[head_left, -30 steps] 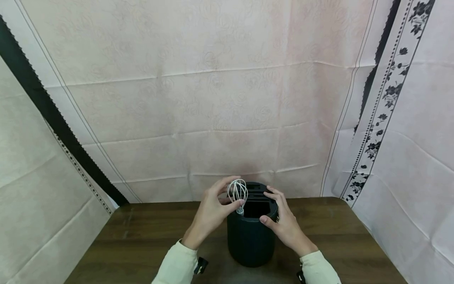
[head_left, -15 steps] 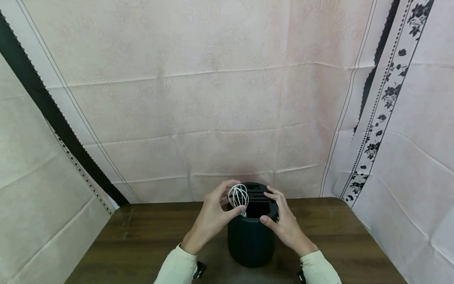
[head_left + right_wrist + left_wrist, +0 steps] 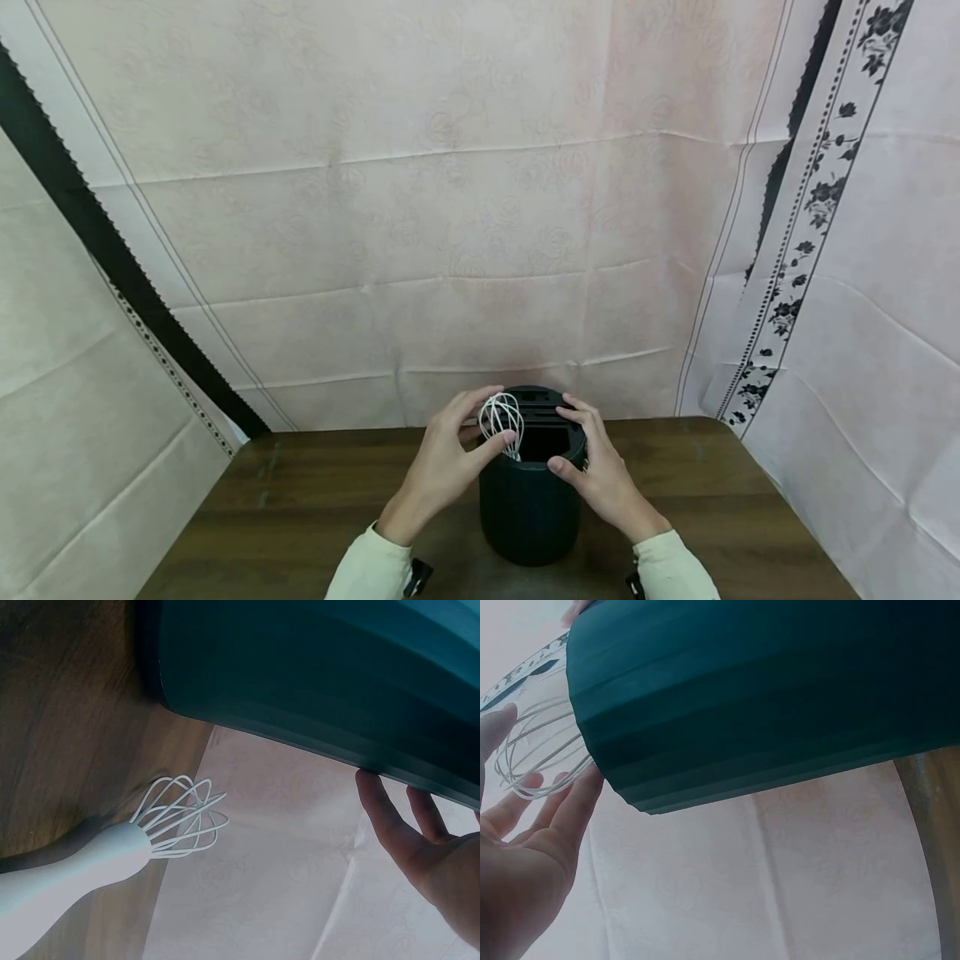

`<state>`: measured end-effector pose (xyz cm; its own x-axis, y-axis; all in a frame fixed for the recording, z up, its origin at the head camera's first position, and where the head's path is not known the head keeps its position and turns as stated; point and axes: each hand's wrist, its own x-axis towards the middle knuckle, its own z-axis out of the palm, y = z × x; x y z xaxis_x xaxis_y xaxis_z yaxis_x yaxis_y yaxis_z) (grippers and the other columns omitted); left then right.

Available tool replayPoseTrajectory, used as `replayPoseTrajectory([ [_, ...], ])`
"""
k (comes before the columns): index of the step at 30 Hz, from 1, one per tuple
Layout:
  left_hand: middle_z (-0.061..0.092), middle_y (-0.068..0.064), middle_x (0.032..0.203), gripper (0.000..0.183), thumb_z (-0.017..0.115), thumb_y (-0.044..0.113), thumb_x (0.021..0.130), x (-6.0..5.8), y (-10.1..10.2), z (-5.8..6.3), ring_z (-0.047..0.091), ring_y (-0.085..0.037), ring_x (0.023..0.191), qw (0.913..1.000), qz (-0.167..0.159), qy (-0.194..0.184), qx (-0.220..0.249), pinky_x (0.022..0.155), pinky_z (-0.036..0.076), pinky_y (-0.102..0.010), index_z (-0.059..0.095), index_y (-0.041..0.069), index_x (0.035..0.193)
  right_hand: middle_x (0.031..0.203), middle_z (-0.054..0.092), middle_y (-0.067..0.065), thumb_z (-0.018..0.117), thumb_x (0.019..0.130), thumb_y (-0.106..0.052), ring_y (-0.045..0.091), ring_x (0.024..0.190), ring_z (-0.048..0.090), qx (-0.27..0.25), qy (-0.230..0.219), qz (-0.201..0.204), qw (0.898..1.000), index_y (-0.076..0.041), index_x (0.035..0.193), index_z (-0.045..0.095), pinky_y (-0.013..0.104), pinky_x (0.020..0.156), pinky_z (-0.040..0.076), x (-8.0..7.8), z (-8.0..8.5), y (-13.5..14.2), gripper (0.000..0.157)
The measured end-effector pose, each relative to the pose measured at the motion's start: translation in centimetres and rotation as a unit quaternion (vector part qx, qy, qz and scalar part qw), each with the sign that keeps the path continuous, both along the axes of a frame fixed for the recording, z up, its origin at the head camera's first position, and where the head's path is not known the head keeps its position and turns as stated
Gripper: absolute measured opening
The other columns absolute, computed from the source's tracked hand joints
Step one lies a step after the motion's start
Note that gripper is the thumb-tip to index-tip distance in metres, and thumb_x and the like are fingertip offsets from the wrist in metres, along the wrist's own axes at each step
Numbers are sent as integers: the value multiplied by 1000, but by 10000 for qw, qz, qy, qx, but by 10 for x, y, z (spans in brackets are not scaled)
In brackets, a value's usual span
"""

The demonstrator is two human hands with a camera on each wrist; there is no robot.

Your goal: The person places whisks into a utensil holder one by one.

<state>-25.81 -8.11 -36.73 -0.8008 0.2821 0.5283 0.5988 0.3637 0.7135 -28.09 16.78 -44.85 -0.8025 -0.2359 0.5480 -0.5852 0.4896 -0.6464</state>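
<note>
A round dark green utensil holder (image 3: 529,512) stands upright on the wooden table; its top has slots at the back and a wide opening in front. At the left of that opening is a white wire whisk (image 3: 501,421), loops up, its lower part hidden inside. My left hand (image 3: 450,458) holds the loops, thumb in front and fingers behind. In the left wrist view, the loops (image 3: 544,746) stick out past the rim between thumb and fingers. My right hand (image 3: 603,471) grips the holder's right side, thumb at the front rim and fingers at the upper right edge.
In the right wrist view, a second white whisk (image 3: 127,855) with a thick handle lies on the table beside the holder. The brown table (image 3: 322,508) ends at a pale cloth backdrop (image 3: 465,208), with cloth on both sides too.
The whisk has sunk slightly lower into the holder, and my left hand has come down with it. My right hand stays on the holder.
</note>
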Motion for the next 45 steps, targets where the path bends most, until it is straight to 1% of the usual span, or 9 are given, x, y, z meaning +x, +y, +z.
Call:
replayPoseTrajectory([
  [6, 60, 8, 121, 56, 76, 41, 87, 3, 0, 0, 62, -8, 109, 10000, 33, 68, 7, 91, 54, -27, 51, 43, 138, 161, 20, -9, 69, 92, -33, 33, 144, 30, -34, 40, 5, 10000, -30, 150, 34, 71, 101, 35, 0, 0, -1, 67],
  [13, 60, 7, 123, 56, 79, 33, 86, 2, 4, 0, 61, -11, 111, 9999, -62, 85, -39, 92, 53, -27, 56, 29, 137, 161, 20, -9, 67, 93, -39, 34, 144, 30, -33, 56, 0, 10000, -30, 150, 34, 72, 99, 35, -1, -2, 0, 66],
  [16, 60, 8, 124, 55, 80, 33, 85, 1, 4, -1, 62, -13, 110, 9999, 20, 90, -130, 93, 53, -30, 58, 27, 136, 161, 19, -10, 67, 94, -39, 33, 144, 30, -42, 35, 7, 10000, -30, 150, 34, 72, 100, 35, -1, -2, 0, 66],
  [22, 60, 10, 126, 55, 80, 37, 84, -1, 5, -5, 61, -13, 113, 9994, 150, 161, -269, 97, 52, -35, 60, 26, 134, 161, 20, -9, 68, 93, -38, 32, 143, 31, -62, 37, 21, 10000, -29, 150, 35, 69, 100, 37, -1, -3, -1, 66],
  [28, 60, 12, 125, 54, 80, 41, 83, -3, 6, -8, 62, -10, 112, 9988, 258, 253, -344, 99, 51, -37, 60, 30, 132, 161, 20, -10, 68, 93, -38, 32, 143, 32, -64, 29, 6, 10000, -30, 149, 34, 69, 99, 38, -2, -3, 0, 66],
  [34, 60, 13, 128, 56, 80, 43, 83, -4, 6, -12, 62, -6, 112, 9988, 283, 202, -340, 101, 49, -40, 61, 25, 132, 161, 19, -9, 67, 93, -38, 33, 143, 31, -38, 18, 10, 10000, -30, 150, 34, 70, 99, 38, -1, -1, 0, 66],
  [38, 62, 14, 123, 57, 80, 43, 83, -4, 7, -16, 60, -3, 110, 9986, 339, 193, -361, 102, 47, -42, 61, 22, 133, 161, 18, -10, 67, 94, -37, 33, 144, 30, 3, -12, 21, 10000, -29, 150, 33, 70, 100, 37, 0, 0, -1, 66],
  [42, 63, 14, 121, 56, 80, 44, 82, -5, 7, -18, 60, -3, 110, 9984, 392, 209, -349, 103, 46, -43, 61, 26, 132, 161, 18, -9, 67, 94, -38, 33, 143, 31, 0, -9, 35, 10000, -28, 150, 33, 70, 100, 38, 0, 0, -1, 66],
  [45, 63, 13, 124, 58, 79, 45, 83, -5, 7, -18, 59, -4, 113, 9982, 399, 203, -399, 104, 46, -43, 59, 29, 134, 161, 19, -8, 67, 94, -39, 34, 143, 31, -36, 20, 39, 10000, -27, 150, 34, 69, 100, 38, 0, 0, 0, 66],
])
